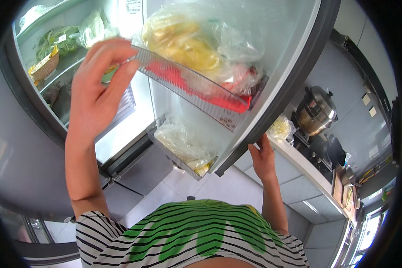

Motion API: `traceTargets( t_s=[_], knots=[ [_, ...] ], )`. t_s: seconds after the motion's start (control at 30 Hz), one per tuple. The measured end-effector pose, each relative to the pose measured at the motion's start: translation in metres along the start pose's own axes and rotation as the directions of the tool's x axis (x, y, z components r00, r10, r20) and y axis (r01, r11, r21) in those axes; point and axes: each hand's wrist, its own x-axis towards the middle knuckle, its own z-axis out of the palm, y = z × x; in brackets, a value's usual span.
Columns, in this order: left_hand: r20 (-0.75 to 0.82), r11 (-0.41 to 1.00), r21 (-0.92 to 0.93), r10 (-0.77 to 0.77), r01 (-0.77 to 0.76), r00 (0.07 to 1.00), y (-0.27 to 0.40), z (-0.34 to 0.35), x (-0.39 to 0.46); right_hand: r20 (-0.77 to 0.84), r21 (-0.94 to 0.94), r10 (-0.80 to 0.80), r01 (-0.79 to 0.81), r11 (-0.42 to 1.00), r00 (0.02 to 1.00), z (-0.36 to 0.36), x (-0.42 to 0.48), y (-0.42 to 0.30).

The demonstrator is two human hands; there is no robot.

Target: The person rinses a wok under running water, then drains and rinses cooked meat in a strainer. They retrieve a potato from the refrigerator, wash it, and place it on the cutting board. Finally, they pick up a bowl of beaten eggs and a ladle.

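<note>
My left hand (98,83), slightly blurred, is raised at the left end of a clear ribbed door bin (201,83). Its thumb and fingers are apart, with nothing visible between them, and the fingertips overlap the bin's corner in the picture. In that bin lie a plastic bag with yellow contents (184,43) and a red plastic item (221,100). My right hand (264,159) grips the dark outer edge of the open refrigerator door (241,150); some of its fingers are hidden behind the edge. A lower door bin (177,157) holds a crumpled clear plastic bag (187,140).
Leafy greens (58,42) and a patterned bowl (45,67) sit on refrigerator shelves at left. Beyond the door, a counter (288,150) carries a bag with yellow contents (282,128). A steel pot (316,110) and a dark wok (333,150) stand on the stove.
</note>
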Motion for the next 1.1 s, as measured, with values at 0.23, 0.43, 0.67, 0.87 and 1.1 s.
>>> traceTargets(
  t_s=[0.23,0.43,0.67,0.87,1.1],
  knots=[
    [-0.004,0.95,0.249,0.195,-0.188,0.981,-0.025,0.047,0.078,-0.425,-0.075,-0.376,0.382,0.921,0.824,-0.025,0.017,-0.14],
    [0.256,0.928,-0.072,-0.337,0.365,0.906,-0.021,0.057,0.125,-0.13,-0.234,-0.659,0.623,0.746,0.741,-0.007,0.086,-0.22],
    [0.071,0.375,-0.896,-0.404,0.236,0.912,-0.051,0.035,0.106,-0.121,-0.438,-0.603,0.503,0.746,0.789,0.016,0.116,-0.256],
    [-0.199,0.684,-0.729,-0.237,0.018,0.951,-0.039,0.01,0.068,0.043,-0.668,-0.85,0.648,0.366,0.524,0.001,0.13,-0.263],
    [-0.239,0.778,0.396,0.601,-0.488,0.763,0.037,-0.025,0.064,0.098,-0.491,-0.861,0.777,0.394,0.499,0.021,0.116,-0.276]
  ],
)
